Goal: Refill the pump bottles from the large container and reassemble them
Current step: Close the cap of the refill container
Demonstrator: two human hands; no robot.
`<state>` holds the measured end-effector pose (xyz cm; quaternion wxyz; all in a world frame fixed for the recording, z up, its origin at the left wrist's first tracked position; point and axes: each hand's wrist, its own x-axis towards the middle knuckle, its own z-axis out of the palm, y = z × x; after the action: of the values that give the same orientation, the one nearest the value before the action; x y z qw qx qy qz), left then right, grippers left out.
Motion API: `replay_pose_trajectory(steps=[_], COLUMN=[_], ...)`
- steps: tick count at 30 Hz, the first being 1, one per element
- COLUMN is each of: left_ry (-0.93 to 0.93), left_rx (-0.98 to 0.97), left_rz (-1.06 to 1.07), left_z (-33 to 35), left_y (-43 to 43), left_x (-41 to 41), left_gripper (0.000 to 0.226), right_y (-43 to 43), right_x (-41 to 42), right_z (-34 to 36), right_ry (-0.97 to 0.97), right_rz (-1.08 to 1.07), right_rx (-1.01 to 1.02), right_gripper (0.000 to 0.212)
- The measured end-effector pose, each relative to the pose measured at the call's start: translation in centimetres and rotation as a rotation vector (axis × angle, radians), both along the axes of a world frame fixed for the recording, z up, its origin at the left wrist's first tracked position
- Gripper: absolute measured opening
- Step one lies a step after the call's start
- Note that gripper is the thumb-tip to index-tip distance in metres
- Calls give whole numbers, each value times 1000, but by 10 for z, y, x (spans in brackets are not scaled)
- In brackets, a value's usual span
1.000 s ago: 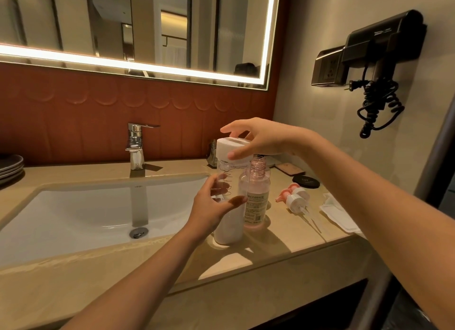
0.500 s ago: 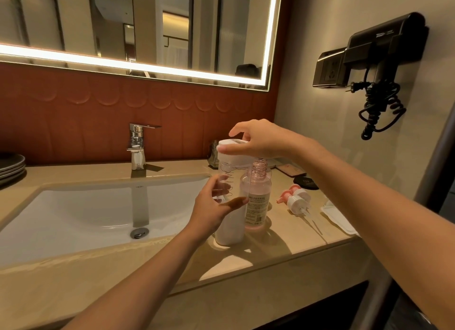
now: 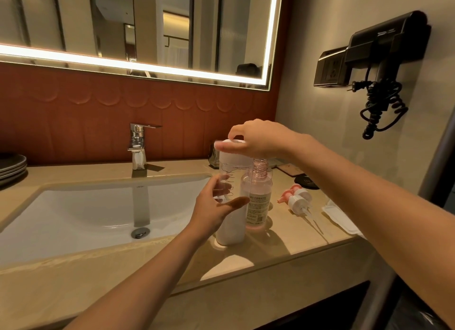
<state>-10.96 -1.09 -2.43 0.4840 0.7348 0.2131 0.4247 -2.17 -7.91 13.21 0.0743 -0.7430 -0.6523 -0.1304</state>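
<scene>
Left hand [image 3: 211, 206] fingers curled round the large container [image 3: 231, 228] on the counter [image 3: 283, 246], right hand [image 3: 261, 140] fingers pinching its white cap [image 3: 231, 160] — uncapped pink pump bottle [image 3: 258, 206] just beside.

One head-worn wide-angle camera looks forward and down, close over the counter [image 3: 283, 250] and sink [image 3: 73, 213].

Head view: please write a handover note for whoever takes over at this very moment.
Left hand grips the tall bottle, upright on the counter.
Right hand grips its white cap from above.
Pink bottle stands open close beside it; fill level unclear.
Two pump heads lie on the counter, right of it.
Done: pumps off.
To do: any pouring needed, refit pumps.
</scene>
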Motion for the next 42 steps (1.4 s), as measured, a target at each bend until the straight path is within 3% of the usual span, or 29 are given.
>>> replay_pose_trajectory(steps=[2,5,9,14,18,23,28,30,34,38,42], left_ry=[0,-4,-1,1,0,64,256,332,456,360,231], left_rx=[-3,-6,-9,-14,-40,-45,22,-1,14,20,-7], left_rz=[-5,12,24,43,41,-111,-196,-208,-221,-52,-26], left_z=[0,0,1,2,2,6,8,8,8,5,2], left_y=[0,0,0,-1,-1,-1,9,19,34,41,37], left_x=[-1,0,2,2,1,-10,-38,-51,-69,-70,-52], left_gripper=[70,68,69,68,67,80,103,98,73,63,55], right_y=[0,-3,1,16,19,3,-11,-12,-8,-18,-46], right_x=[-1,1,2,-4,-10,-7,1,2,-3,0,16], right_z=[8,16,9,-6,-7,-22,-57,-75,-109,-114,-105], right_ry=[86,174,126,-89,-152,226,706,859,913,939,903], right_rz=[-25,28,27,-169,-244,-142,-6,54,68,2,15], right_rx=[-116,-223,-105,141,131,139,422,410,415,530,564], right_gripper=[80,65,55,56,60,69,93,95,81,70,63])
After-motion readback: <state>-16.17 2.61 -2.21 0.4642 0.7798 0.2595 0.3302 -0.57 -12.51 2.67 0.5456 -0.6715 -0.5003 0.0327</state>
